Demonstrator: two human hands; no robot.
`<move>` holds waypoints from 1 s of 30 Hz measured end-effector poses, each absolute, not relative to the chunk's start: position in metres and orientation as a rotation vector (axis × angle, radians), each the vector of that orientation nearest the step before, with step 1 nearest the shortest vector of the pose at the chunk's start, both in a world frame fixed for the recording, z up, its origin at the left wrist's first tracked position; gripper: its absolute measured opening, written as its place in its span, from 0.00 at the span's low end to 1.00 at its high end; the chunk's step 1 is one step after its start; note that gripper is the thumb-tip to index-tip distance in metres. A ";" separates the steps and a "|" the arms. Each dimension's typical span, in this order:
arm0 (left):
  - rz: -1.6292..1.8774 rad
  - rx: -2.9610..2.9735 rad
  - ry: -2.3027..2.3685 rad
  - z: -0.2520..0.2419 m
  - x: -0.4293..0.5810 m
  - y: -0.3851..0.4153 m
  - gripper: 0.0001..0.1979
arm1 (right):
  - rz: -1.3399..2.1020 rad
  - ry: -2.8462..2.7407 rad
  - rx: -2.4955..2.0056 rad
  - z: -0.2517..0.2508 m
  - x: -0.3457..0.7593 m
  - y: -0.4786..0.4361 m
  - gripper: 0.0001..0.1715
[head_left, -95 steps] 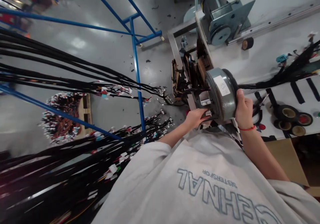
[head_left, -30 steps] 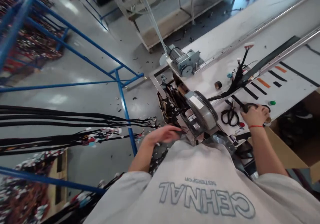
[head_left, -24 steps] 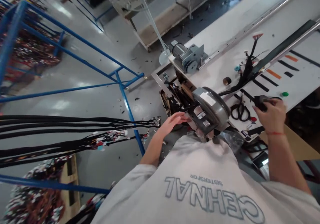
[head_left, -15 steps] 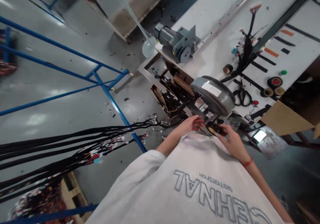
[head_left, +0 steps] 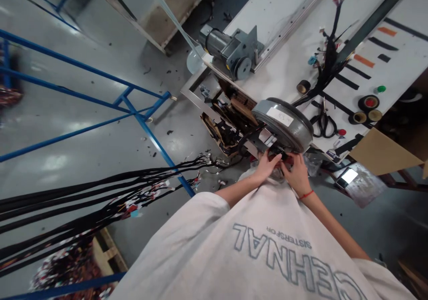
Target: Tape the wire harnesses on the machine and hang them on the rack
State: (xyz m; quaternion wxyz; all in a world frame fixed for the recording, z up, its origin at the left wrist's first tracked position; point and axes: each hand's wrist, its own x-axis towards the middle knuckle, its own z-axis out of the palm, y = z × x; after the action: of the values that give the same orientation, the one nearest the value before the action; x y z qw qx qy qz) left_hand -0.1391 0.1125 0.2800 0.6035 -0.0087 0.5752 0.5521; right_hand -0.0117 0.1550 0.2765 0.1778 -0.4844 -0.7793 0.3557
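Across the near shirt [head_left: 214, 242], SISTERSFOR can be read upside down in small letters, with big outlined letters ending in HNAL beside it. Just past the hands, at the near left end of the white table [head_left: 284, 66], a fat, round, shiny grey drum [head_left: 298, 133] is seen. Its white label [head_left: 280, 117] is too small to be read. Under its near edge, the left hand [head_left: 265, 168] and right hand [head_left: 298, 175] are held almost together. Their fingers are bent and only a little apart; what is gripped, if anything, cannot be told.

The grey drum [head_left: 287, 128] blocks the hands [head_left: 297, 174] ahead; rightward passage runs above the scissors [head_left: 323, 118].
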 end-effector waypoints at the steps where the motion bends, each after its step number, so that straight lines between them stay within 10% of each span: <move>1: 1.303 -0.021 1.350 0.279 -0.139 0.114 0.23 | 0.993 -2.220 -1.385 0.276 -0.009 0.157 0.22; 7: 1.093 0.246 1.476 0.304 -0.181 0.115 0.10 | 1.000 -2.368 -1.426 0.271 -0.009 0.168 0.15; 17: 1.024 0.591 1.683 0.341 -0.185 0.149 0.17 | 0.875 -2.504 -1.456 0.292 -0.004 0.168 0.20; 22: 0.712 1.271 1.788 0.351 -0.220 0.158 0.04 | 0.859 -2.455 -0.885 0.315 -0.008 0.156 0.14; 30: 0.719 1.234 2.062 0.341 -0.269 0.144 0.10 | 0.633 -2.643 -0.887 0.300 -0.070 0.166 0.26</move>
State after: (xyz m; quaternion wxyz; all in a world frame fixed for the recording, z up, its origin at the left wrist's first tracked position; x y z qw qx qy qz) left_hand -0.2687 0.1436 0.3410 0.3114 0.4677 0.7811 0.2723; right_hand -0.0700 0.1662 0.3001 0.1412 -0.3071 -0.9153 0.2192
